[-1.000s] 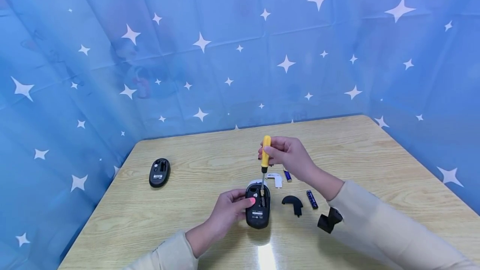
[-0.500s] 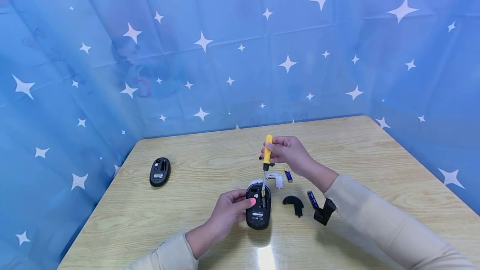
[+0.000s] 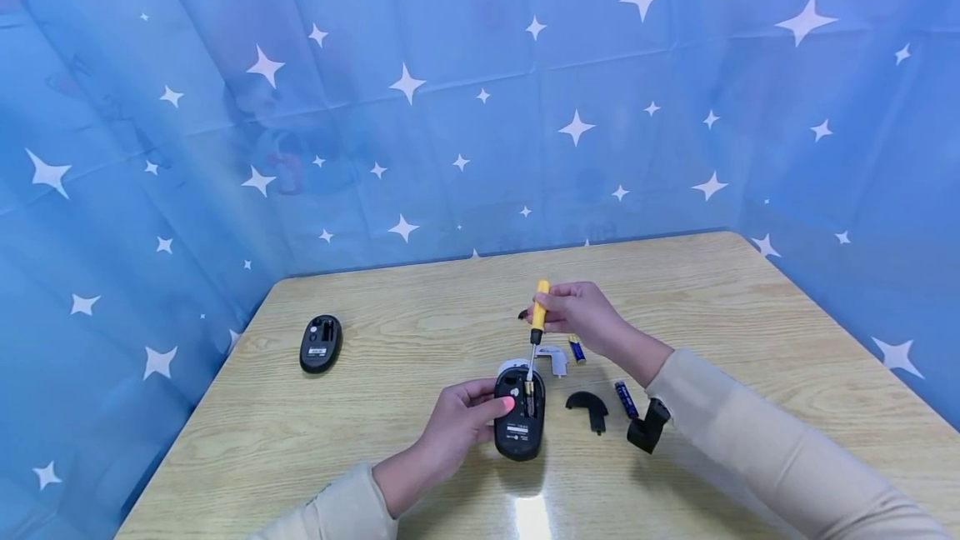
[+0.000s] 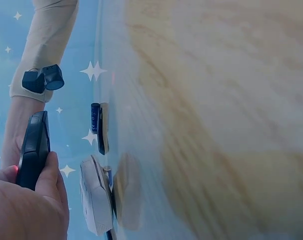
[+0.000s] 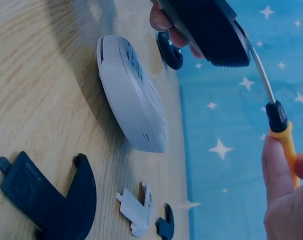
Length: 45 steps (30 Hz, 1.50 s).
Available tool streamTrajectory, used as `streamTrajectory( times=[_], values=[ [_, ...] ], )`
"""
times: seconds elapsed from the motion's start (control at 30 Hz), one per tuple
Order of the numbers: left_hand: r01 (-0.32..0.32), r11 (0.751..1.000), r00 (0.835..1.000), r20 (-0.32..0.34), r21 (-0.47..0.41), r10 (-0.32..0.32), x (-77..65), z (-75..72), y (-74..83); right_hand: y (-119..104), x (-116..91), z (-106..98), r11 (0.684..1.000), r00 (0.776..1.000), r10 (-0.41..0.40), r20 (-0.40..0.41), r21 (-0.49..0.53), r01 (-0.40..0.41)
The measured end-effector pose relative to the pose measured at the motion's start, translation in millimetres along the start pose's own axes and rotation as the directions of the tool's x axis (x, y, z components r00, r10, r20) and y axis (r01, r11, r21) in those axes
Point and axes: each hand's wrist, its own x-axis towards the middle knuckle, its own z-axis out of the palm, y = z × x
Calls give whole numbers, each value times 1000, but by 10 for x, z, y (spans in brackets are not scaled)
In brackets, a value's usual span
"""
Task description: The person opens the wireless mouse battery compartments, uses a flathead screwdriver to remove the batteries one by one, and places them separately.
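My left hand [image 3: 457, 427] holds a black computer mouse [image 3: 517, 442], underside up, just above the table; its thumb lies on the underside. The mouse's battery compartment is uncovered. In my right hand [image 3: 585, 319] is a screwdriver [image 3: 540, 307] with a yellow handle, pinched between thumb and fingers. Its shaft slants down into the compartment, where the tip meets a small brass-coloured part, too small to identify. From the right wrist view, the shaft [image 5: 263, 75] enters at the mouse's far edge. Behind the held mouse a white mouse [image 5: 129, 95] rests on the table.
A black cover [image 3: 588, 408] and a blue battery [image 3: 626, 398] lie to the right. Further back are a white cover [image 3: 555, 359] and another battery [image 3: 576, 348]. A small black cover [image 5: 165, 222] lies beyond. At the far left sits a second black mouse [image 3: 320, 344].
The screwdriver has shifted slightly right and now leans more to the right, its handle a little lower than half a second ago. The held mouse has moved very slightly right.
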Motion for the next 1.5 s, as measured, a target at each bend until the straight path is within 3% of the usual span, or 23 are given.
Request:
streamTrajectory(
  times=[0.9,1.23,1.33,1.5],
  values=[
    [4,1000,1000,9,-1,-4,4,40,-25,165,57,-10,996,996,81,31,42,-82],
    [12,1000,1000,5,8,-12,8,42,-19,190,73,-28,984,987,163,17,73,-163],
    [14,1000,1000,4,2,-14,12,46,-18,179,61,-40,986,988,152,8,75,-152],
    [15,1000,1000,10,-8,-15,13,40,-10,108,2,-50,996,998,63,-31,60,-61]
  ],
)
